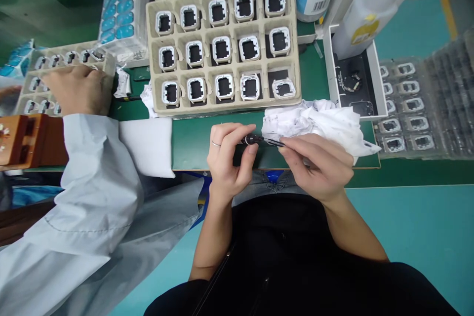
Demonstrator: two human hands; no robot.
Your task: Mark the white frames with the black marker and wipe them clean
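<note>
Desk: green, under and beyond both hands; its front edge runs just below them, and a narrow green strip shows left of the left hand.
Co-worker's sleeve: pale, well to the left of both hands; the co-worker's own hand rests on another tray, hiding part of it.
Tray: beyond the hands, its near rim just past the left one; three rows of five light frames.
Clear stacked trays: well to the right of the right hand, blurred toward the side.
White cloth: crumpled just beyond the right hand, crowding the room there, partly covered by it.
White box: beyond the right hand, its small contents hard to make out; a bottle stands in it.
White pad: left of the left hand, overhanging the front edge.
Hands: left hand (ringed on one finger) pinching a dark cylinder between thumb and fingers; right hand pinching a slim tool.
Dark cylinder: between the hands, partly hidden by the left fingers.
Slim tool: dark, pointing leftward at the cylinder; whether they touch, I cannot tell.
</note>
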